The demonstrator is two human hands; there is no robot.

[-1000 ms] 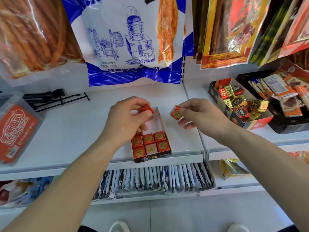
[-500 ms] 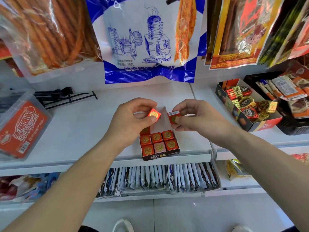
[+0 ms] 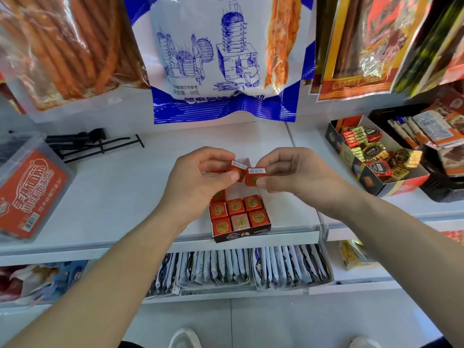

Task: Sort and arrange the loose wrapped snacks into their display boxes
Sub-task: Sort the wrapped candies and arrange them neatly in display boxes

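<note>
Red wrapped cubes (image 3: 236, 206) fill the front of the small dark display box (image 3: 241, 234), which sits at the front edge of the white shelf (image 3: 113, 197). One pale pink cube (image 3: 239, 222) lies in the box's front row, between two red ones. Above the bare back half of the box, the left hand (image 3: 198, 182) pinches a loose red cube (image 3: 237, 169) between thumb and fingers. The right hand (image 3: 298, 177) pinches a second red cube (image 3: 253, 176) the same way. These two are just beside each other, each showing a white barcode strip. Right of the box, well apart, stands a bigger carton (image 3: 391, 190) of gold and red sweets. Left of the box lie black plastic hooks (image 3: 95, 146) and a clear tub (image 3: 30, 192) with a red label.
</note>
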